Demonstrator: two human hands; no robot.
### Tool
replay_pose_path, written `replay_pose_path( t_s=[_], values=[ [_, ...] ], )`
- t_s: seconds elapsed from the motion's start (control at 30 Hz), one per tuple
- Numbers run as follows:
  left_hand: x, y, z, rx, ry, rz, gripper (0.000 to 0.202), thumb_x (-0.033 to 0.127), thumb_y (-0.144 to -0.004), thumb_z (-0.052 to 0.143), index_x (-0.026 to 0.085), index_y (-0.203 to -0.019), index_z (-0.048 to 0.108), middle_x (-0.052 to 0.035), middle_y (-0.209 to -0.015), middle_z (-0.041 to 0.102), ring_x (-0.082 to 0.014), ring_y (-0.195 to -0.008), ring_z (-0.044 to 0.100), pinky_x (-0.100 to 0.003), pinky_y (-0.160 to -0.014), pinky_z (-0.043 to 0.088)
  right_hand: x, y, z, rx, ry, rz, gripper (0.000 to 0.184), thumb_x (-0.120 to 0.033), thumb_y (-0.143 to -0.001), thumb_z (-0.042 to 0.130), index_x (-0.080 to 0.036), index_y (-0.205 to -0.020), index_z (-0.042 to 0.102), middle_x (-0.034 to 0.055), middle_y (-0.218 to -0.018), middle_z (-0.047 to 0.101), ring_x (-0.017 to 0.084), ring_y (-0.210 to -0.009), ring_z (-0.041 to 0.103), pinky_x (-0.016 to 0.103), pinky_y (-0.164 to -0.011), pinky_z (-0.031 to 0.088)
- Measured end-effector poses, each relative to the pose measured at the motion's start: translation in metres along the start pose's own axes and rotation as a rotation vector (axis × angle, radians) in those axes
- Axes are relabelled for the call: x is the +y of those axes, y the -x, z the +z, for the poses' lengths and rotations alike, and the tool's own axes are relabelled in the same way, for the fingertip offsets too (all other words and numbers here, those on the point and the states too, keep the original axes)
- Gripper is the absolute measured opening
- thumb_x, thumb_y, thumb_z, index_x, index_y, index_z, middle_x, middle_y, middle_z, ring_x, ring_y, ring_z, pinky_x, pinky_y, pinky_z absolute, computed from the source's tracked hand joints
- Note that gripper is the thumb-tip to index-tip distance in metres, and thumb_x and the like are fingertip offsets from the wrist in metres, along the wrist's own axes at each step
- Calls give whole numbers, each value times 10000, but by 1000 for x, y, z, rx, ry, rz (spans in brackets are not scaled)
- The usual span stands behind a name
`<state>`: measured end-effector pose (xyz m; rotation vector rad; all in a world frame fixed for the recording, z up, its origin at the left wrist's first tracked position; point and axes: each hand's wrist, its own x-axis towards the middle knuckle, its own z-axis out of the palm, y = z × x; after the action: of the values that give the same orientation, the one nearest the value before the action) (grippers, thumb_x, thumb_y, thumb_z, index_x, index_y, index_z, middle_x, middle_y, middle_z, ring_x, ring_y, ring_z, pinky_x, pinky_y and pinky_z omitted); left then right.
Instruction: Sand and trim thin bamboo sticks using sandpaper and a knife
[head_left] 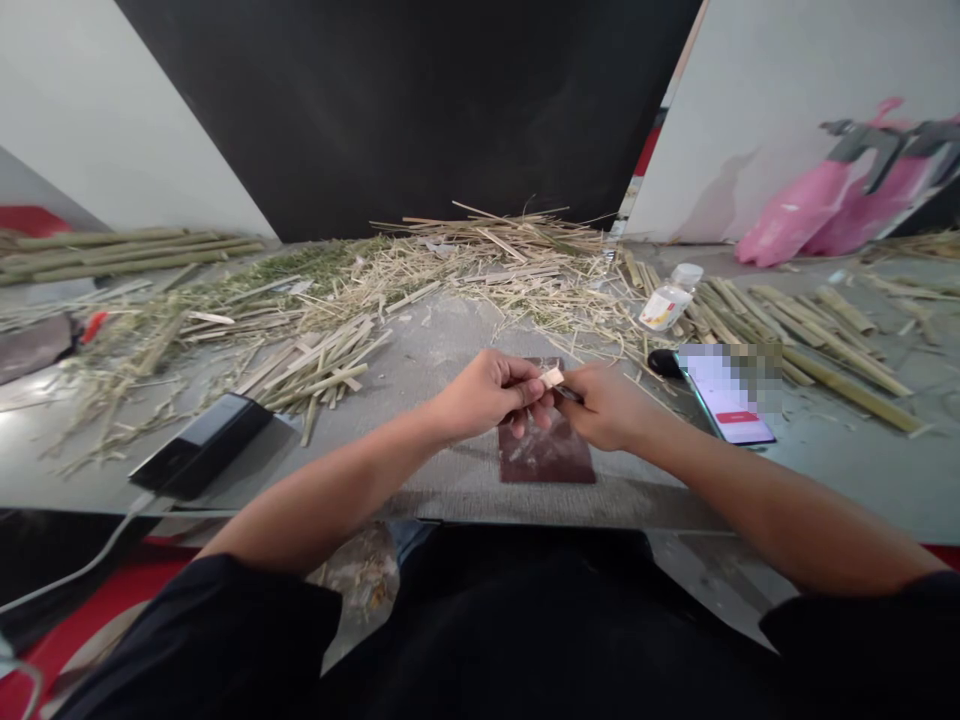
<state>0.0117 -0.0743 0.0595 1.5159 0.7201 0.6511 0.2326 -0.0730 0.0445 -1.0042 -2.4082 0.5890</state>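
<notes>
Between the thumb and fingers of my left hand (491, 395) is a small pale bamboo strip (553, 378), its light end pointing to the right. My right hand (600, 405) is closed close beside that end. A thin dark edge shows at its fingers, but most of what it grips is hidden. Both hands are over a dark brown sheet (546, 465), dusted with pale powder, which looks like sandpaper and lies flat on the grey table (442, 470).
Bamboo shavings (450, 265) are heaped at the back. Split strips (330, 365) lie left, near a black box-shaped device (206, 445) with a white cable. To the right are a phone (724, 395), a white bottle (670, 300), bamboo pieces (810, 330) and pink spray bottles (795, 210).
</notes>
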Motion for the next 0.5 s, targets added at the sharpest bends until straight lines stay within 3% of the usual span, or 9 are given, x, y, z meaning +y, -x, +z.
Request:
replay_pose_path(
  t_s=[0.27, 0.5],
  values=[
    [-3, 0, 9, 45, -59, 26, 230, 162, -982, 639, 119, -763, 698, -41, -630, 727, -54, -389, 511, -181, -410, 405, 3, 2, 11, 15, 96, 35, 201, -246, -884, 530, -202, -753, 675, 64, -725, 721, 189, -636, 591, 318, -626, 338],
    [-2, -2, 17, 176, -160, -13, 260, 55, -940, 569, 139, -708, 652, 1, -563, 672, -50, -367, 458, -186, -401, 362, -1, 0, 11, 23, 104, 123, 199, -196, -856, 535, -209, -720, 680, 44, -660, 683, 171, -585, 542, 308, -589, 312]
  ],
)
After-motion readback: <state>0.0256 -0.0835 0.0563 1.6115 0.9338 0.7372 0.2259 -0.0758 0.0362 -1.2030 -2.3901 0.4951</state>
